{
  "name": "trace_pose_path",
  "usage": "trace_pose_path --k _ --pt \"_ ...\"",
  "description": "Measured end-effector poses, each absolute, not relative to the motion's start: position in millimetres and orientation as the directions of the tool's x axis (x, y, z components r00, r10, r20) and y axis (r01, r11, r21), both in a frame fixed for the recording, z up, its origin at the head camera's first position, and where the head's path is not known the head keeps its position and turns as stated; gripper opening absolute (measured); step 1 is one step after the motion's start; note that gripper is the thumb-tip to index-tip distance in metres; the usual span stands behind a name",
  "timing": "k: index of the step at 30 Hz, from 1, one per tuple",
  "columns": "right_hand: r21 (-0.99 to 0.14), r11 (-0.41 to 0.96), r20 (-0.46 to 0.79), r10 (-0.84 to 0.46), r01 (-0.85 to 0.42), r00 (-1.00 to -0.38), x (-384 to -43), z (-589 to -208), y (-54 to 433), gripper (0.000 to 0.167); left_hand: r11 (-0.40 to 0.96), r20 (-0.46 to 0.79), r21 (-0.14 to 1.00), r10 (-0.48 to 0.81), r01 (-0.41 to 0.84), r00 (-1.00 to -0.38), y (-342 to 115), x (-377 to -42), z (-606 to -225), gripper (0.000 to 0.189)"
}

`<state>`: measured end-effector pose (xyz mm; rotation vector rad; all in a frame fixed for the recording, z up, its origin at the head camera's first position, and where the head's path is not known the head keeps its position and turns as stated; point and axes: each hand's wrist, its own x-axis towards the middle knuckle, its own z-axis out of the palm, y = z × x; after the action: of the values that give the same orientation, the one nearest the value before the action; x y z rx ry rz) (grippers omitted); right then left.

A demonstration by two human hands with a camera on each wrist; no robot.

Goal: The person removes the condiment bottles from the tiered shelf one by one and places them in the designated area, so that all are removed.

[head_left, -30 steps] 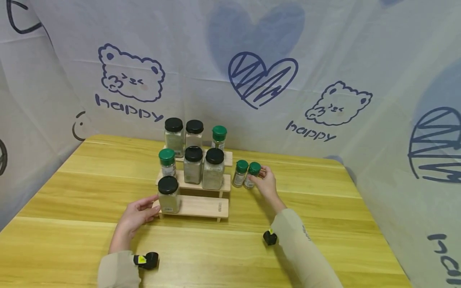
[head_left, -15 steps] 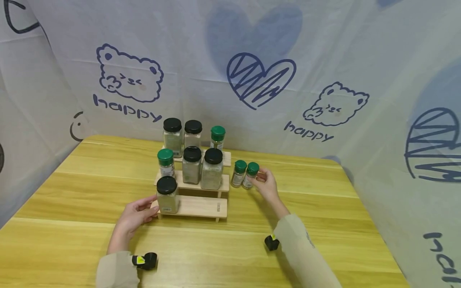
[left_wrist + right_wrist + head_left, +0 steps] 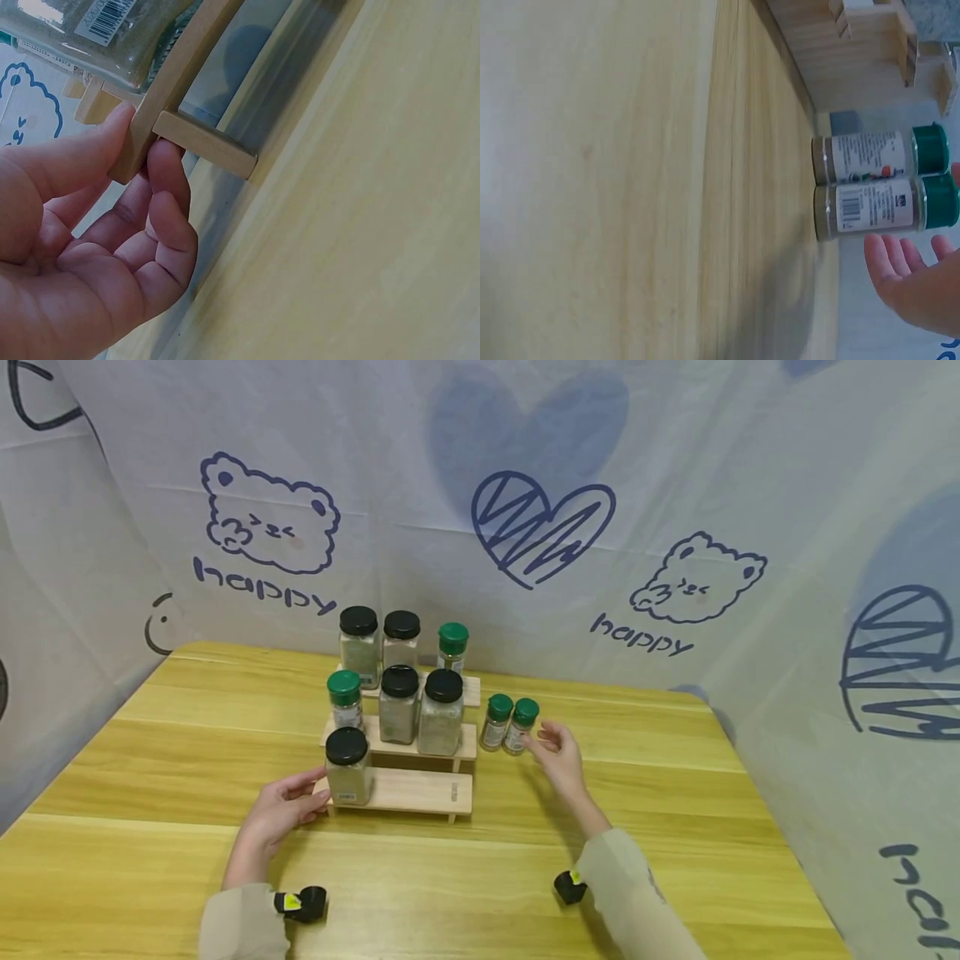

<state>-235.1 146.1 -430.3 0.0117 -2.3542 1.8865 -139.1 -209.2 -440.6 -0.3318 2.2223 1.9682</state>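
My left hand (image 3: pixel 279 814) pinches the left end of the lowest step of a wooden tiered spice rack (image 3: pixel 420 789); in the left wrist view the thumb (image 3: pixel 112 142) is on top and curled fingers are beneath. Close by on that step stands a black-lidded spice jar (image 3: pixel 348 777). Right of the rack, two green-capped spice bottles stand upright side by side on the table, a nearer bottle (image 3: pixel 877 206) and its neighbor (image 3: pixel 870 156). My right hand (image 3: pixel 561 764) is just right of the nearer bottle, its fingers loosely bent and holding nothing.
On the middle step are a green-capped bottle (image 3: pixel 347 702) and two black-lidded jars (image 3: pixel 441 718). The top step bears two black-lidded jars (image 3: pixel 360 647) and a green-capped bottle (image 3: pixel 452 643). A printed curtain (image 3: pixel 420 552) hangs behind the wooden table (image 3: pixel 637 735).
My right hand has let go of the nearer green-capped bottle and drawn back slightly right and toward me. Both bottles stay standing; my left hand keeps its grip on the rack.
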Motion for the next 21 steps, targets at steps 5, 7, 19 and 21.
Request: trace_pose_path --k 5,7,19,21 --pt "-0.974 0.193 0.150 0.137 -0.122 -0.979 -227 -427 142 0.034 0.108 -0.258 0.959 -0.062 -0.263 -0.964 -210 -139 -441 0.052" --pt "-0.974 0.174 0.170 0.158 -0.142 -0.973 -224 -425 140 0.029 0.107 -0.255 0.960 -0.060 -0.260 -0.965 -210 -139 -441 0.052" --pt "-0.975 0.073 0.217 0.125 -0.209 -0.968 -206 -410 122 0.020 0.106 -0.255 0.960 -0.064 -0.260 -0.965 -210 -140 -441 0.053" --pt "-0.973 0.055 0.230 0.121 -0.225 -0.966 -201 -405 118 0.019 0.106 -0.253 0.960 -0.063 -0.258 -0.965 -210 -140 -441 0.052"
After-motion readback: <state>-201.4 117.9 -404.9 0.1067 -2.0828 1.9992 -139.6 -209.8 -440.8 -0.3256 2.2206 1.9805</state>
